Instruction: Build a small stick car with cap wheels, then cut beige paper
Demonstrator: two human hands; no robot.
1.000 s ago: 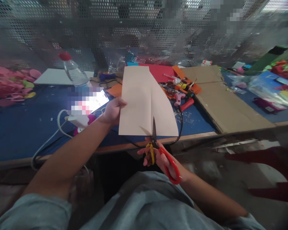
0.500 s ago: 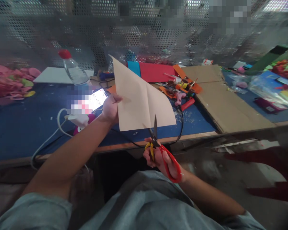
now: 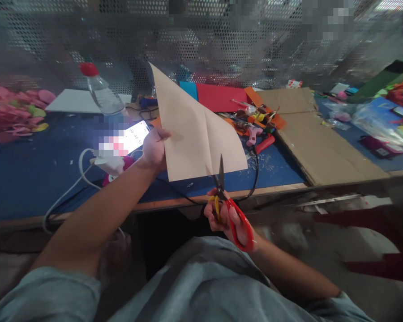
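Note:
A creased cream sheet (image 3: 191, 138), like paper or thin foam, is pinched at its left edge by my left hand (image 3: 155, 145). Its right side is curved and its lower edge straight. My right hand (image 3: 226, 217) grips a pair of scissors (image 3: 240, 226) with red and yellow handles. The blades point upward and are parted, one of them in front of the sheet's lower edge near the crease. The other blade is partly hidden behind the sheet.
On the blue table (image 3: 36, 179) stand a bottle with a red cap (image 3: 102, 91) and a lit phone (image 3: 136, 136) with a white cable. Behind the sheet are red card (image 3: 221, 97), a pink glue gun (image 3: 253, 134) and scraps. Cardboard (image 3: 336, 147) lies to the right.
The scissors have shifted slightly up and to the right along the lower edge of the sheet. My left hand keeps its hold on the sheet.

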